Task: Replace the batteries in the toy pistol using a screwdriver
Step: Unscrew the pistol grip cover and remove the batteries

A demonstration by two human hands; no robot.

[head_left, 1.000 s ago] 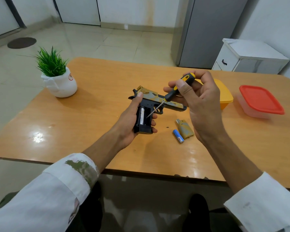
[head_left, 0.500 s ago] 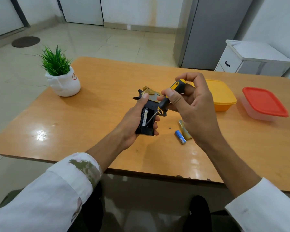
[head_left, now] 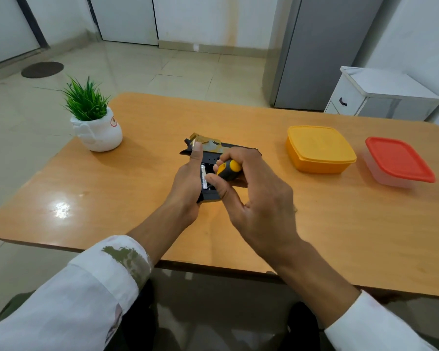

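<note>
A black and gold toy pistol (head_left: 209, 149) lies low over the wooden table (head_left: 340, 219), gripped around its handle by my left hand (head_left: 188, 183). The handle's compartment is uncovered and a silver battery (head_left: 203, 177) shows inside it. My right hand (head_left: 254, 196) holds a yellow and black screwdriver (head_left: 229, 169) in its fingers while its thumb presses at the battery. The screwdriver's shaft is hidden behind my fingers. The loose blue battery and the compartment cover are hidden under my right hand.
A white pot with a green plant (head_left: 94, 122) stands at the table's left. A yellow-lidded box (head_left: 319, 149) and a red-lidded box (head_left: 398, 160) sit to the right. A grey cabinet (head_left: 322, 51) and a white drawer unit (head_left: 383, 96) stand beyond the table.
My right hand has dropped toward the pistol's handle, the screwdriver now tucked in its fingers and its thumb on the battery. The pistol has lowered toward the table.
</note>
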